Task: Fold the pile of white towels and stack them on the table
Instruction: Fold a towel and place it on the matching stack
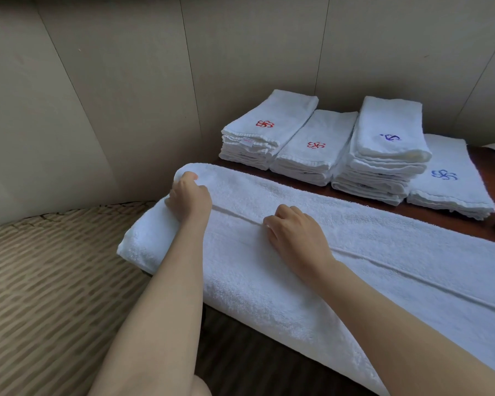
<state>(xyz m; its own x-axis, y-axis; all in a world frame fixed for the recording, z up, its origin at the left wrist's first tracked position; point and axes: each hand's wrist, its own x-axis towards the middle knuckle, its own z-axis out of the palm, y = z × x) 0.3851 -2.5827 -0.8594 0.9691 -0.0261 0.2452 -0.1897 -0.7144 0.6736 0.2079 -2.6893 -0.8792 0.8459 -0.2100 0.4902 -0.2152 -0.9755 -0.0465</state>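
White towel (355, 252) lies long across the table (492, 167), centre to lower right. Left hand (189, 197) grips its left end; right hand (295, 232), fingers curled, presses the middle seam.

Small tag (247, 141) on folded towels (265, 130), print unreadable
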